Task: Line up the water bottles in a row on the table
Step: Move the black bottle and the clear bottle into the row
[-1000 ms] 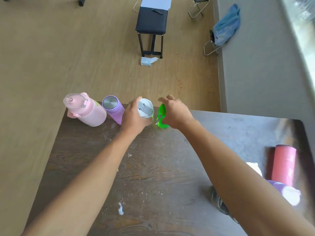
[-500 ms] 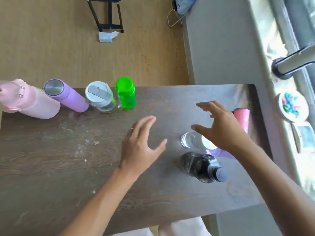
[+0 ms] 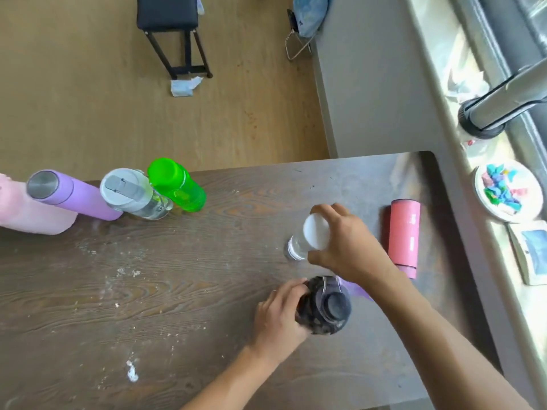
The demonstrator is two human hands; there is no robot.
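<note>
Along the far left edge of the dark wooden table (image 3: 177, 291) stand several bottles in a row: a pink bottle (image 3: 26, 214), a purple flask (image 3: 77, 196), a clear bottle with a white lid (image 3: 133, 193) and a green bottle (image 3: 177, 184). My right hand (image 3: 346, 241) grips a clear bottle with a white cap (image 3: 310, 238) from above. My left hand (image 3: 281, 312) holds the side of a dark smoky bottle with a black cap (image 3: 325, 306). A pink tumbler (image 3: 404, 235) lies on its side at the right. A purple bottle (image 3: 355, 288) shows partly under my right wrist.
A window ledge runs along the right with a plate of coloured bits (image 3: 506, 190) and a small box (image 3: 532, 253). Beyond the table's far edge is wood floor with a black stool (image 3: 171, 28) and crumpled paper (image 3: 185, 85). A grey wall (image 3: 379, 84) borders the far right.
Both hands left the row and came to the right part of the table. The right hand closed on the white-capped clear bottle; the left hand closed on the dark bottle.
</note>
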